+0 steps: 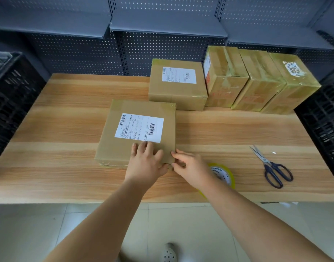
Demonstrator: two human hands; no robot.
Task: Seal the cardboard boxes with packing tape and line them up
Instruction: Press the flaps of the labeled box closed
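Four taped boxes [256, 80] line the table [58, 129] at one o'clock, while the fifth box [136, 129], at centre, lies under the left hand [146, 161], grip spread flat, and the right hand [190, 165], grip unclear, touches its five o'clock corner, so probably only final taping and lining up remain.

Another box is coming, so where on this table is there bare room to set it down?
Widest: the left half of the table, between the left crate and the near box. Also the middle strip between that box and the scissors, before the box row. Crowded: back right, and the front edge around the tape.
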